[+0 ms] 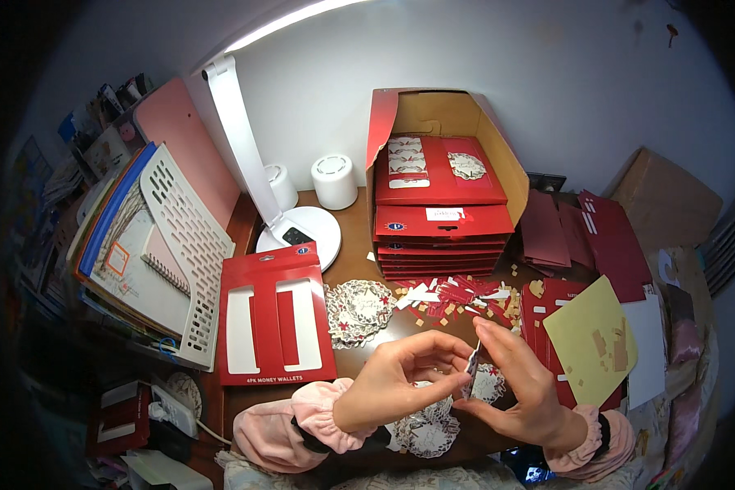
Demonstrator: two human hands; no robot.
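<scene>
My left hand point(408, 376) pinches a thin decorated paper cutout point(472, 363) between thumb and fingers. Seen nearly edge-on, the cutout stands upright. My right hand point(518, 380) grips it from the other side, fingers at its top and thumb near its bottom. Beneath my hands lie several lacy-edged white floral cutouts point(427, 433), partly covered by them. Another pile of such cutouts point(359, 312), with small red details, sits to the left. Beside that pile lies a flat red card wallet pack point(282, 327) with two white window shapes.
A red box point(381, 122) holds stacked red packs. Small red, white and tan paper scraps point(457, 296) litter the table before it. Right are red cards point(612, 220) and a yellow sheet point(590, 331) with tan pieces. A white lamp point(318, 233) and perforated file rack point(189, 269) stand left.
</scene>
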